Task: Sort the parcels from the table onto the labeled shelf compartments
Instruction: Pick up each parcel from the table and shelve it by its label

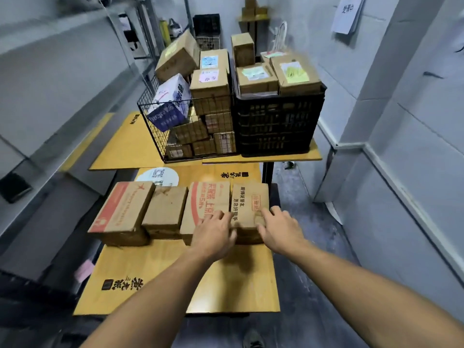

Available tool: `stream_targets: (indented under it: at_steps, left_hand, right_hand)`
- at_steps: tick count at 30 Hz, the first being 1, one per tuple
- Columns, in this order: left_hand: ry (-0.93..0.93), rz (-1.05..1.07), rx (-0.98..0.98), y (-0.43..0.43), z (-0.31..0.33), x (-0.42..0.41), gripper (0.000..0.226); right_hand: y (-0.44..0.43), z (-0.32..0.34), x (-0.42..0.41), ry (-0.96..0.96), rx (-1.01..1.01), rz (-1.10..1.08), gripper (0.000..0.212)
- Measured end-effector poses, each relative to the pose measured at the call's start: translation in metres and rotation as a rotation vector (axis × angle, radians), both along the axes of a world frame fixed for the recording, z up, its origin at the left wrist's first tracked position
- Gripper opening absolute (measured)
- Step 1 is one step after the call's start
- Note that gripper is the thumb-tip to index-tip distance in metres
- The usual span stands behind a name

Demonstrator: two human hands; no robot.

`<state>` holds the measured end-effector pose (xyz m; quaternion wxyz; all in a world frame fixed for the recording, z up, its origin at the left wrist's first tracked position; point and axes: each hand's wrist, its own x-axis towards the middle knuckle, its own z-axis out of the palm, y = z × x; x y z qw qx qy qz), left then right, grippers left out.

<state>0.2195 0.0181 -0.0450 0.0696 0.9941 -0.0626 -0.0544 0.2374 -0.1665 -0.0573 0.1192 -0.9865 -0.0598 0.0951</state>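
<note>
Several brown cardboard parcels lie in a row across the near yellow table [155,280]. The rightmost parcel [247,200] bears red and black print. My left hand [213,234] rests at its left edge, partly over the neighbouring parcel [206,199] with large red characters. My right hand [281,228] touches the rightmost parcel's right near corner. Both hands have fingers spread against the box; neither has lifted it. Two more parcels [123,207] [165,207] lie further left.
On the far table [120,144] stand a wire basket [155,126] and a black plastic crate [278,124], both piled with parcels. A grey shelf unit [50,79] runs along the left. White walls close in on the right, with a narrow floor aisle [308,222].
</note>
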Motion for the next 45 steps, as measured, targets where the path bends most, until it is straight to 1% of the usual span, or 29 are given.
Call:
stream_targets:
  at_steps: [4, 7, 11, 18, 25, 27, 29, 32, 34, 38, 40, 42, 45]
  left_hand:
    - [0.096, 0.050, -0.084, -0.007, -0.015, 0.028, 0.050]
    - [0.129, 0.063, -0.104, -0.012, -0.024, 0.041, 0.045]
    - [0.160, 0.090, -0.152, -0.013, -0.038, 0.048, 0.049]
    - [0.078, 0.100, -0.337, -0.010, -0.053, 0.040, 0.053]
    - [-0.027, 0.095, -0.636, -0.015, -0.052, 0.026, 0.048]
    - [-0.042, 0.089, -0.729, -0.017, -0.046, 0.022, 0.046]
    - [-0.039, 0.109, -0.869, -0.018, -0.041, 0.020, 0.042]
    - [-0.024, 0.233, -1.112, -0.020, -0.039, 0.021, 0.037]
    - [-0.057, 0.287, -1.136, -0.021, -0.038, 0.024, 0.036]
    - [-0.053, 0.332, -1.067, -0.016, -0.040, 0.024, 0.036]
    - [-0.030, 0.363, -1.069, -0.013, -0.040, 0.022, 0.050]
    - [0.030, 0.375, -1.139, -0.012, -0.038, 0.021, 0.060]
    - [0.088, 0.357, -1.247, -0.012, -0.032, 0.019, 0.065]
  right_hand:
    - [-0.004, -0.019, 0.028, 0.081, 0.150, -0.084, 0.047]
    - [-0.005, -0.034, 0.037, 0.144, 0.268, -0.137, 0.052]
    - [-0.001, -0.048, 0.039, 0.198, 0.447, -0.191, 0.059]
    - [0.007, -0.052, 0.034, 0.174, 0.626, -0.328, 0.064]
    - [-0.006, -0.057, 0.024, 0.111, 0.815, -0.419, 0.058]
    - [-0.012, -0.057, 0.020, 0.092, 0.882, -0.424, 0.058]
    - [-0.018, -0.055, 0.016, 0.065, 0.942, -0.412, 0.059]
    - [-0.024, -0.054, 0.009, 0.021, 0.989, -0.371, 0.052]
    - [-0.026, -0.052, 0.005, -0.010, 0.996, -0.355, 0.054]
    - [-0.030, -0.045, 0.002, -0.008, 1.016, -0.314, 0.053]
    - [-0.030, -0.043, 0.000, 0.005, 1.052, -0.298, 0.050]
    - [-0.029, -0.039, 0.000, 0.023, 1.077, -0.289, 0.048]
    - [-0.026, -0.030, 0.001, 0.032, 1.085, -0.256, 0.044]
